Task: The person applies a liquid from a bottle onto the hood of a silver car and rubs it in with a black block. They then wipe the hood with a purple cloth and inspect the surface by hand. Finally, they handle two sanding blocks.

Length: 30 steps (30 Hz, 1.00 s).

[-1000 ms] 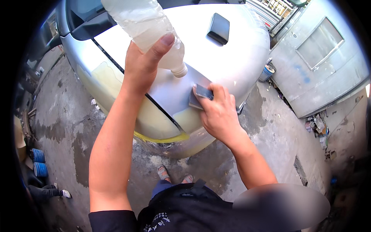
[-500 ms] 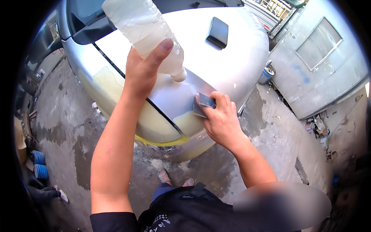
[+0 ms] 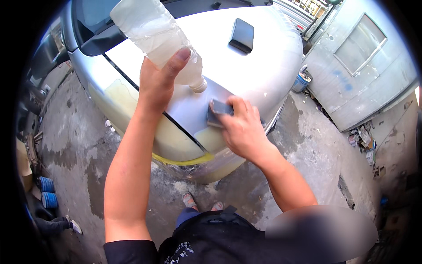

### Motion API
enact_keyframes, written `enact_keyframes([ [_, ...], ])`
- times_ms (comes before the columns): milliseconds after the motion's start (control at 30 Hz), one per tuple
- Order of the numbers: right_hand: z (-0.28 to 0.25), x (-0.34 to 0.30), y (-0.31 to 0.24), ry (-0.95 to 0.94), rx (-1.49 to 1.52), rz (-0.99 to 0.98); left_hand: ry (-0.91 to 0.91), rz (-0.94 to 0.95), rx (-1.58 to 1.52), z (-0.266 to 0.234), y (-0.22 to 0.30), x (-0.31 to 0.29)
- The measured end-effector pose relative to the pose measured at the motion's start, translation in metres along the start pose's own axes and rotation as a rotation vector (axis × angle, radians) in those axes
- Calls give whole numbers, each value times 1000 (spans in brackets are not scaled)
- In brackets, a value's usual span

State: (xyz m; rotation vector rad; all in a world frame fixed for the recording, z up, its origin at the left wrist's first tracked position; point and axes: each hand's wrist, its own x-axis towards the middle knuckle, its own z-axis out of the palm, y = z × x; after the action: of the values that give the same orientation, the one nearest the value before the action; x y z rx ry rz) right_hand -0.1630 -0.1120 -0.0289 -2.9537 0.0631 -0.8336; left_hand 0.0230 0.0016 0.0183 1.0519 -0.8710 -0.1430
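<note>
My left hand (image 3: 159,83) is closed around a cloudy plastic bottle (image 3: 149,33), tilted with its white neck pointing down toward the bodywork. Below it lies the front of a silver vehicle, with a grey patch (image 3: 187,108) on its hood (image 3: 202,39) and pale yellowish areas beside a dark panel gap. My right hand (image 3: 246,132) grips a dark grey sanding block (image 3: 218,113), pressed against that patch and slightly blurred. The block's underside is hidden. Whether liquid is leaving the bottle, I cannot tell.
A black rectangular object (image 3: 242,35) rests farther up the hood. Yellow tape (image 3: 182,161) follows the lower panel edge. A blue bucket (image 3: 301,82) stands by a grey door panel (image 3: 358,61) at right. Blue cans (image 3: 49,200) and another person's leg (image 3: 52,225) are at left.
My right hand has slid the sanding block a little left and up across the grey patch. The bottle stays tilted in my left hand; the whole view has shifted slightly.
</note>
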Motion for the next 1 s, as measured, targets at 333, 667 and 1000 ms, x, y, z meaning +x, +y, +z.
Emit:
enact_keyframes([
  [333,0,-11,-4,-31,-4,51,15,13,17,3,2,-3],
  [667,1,-15,3,4,-15,47,7,18,20,0,2,-2],
  [1000,-2,-4,9,-48,-40,49,-1,-5,14,1,0,-3],
])
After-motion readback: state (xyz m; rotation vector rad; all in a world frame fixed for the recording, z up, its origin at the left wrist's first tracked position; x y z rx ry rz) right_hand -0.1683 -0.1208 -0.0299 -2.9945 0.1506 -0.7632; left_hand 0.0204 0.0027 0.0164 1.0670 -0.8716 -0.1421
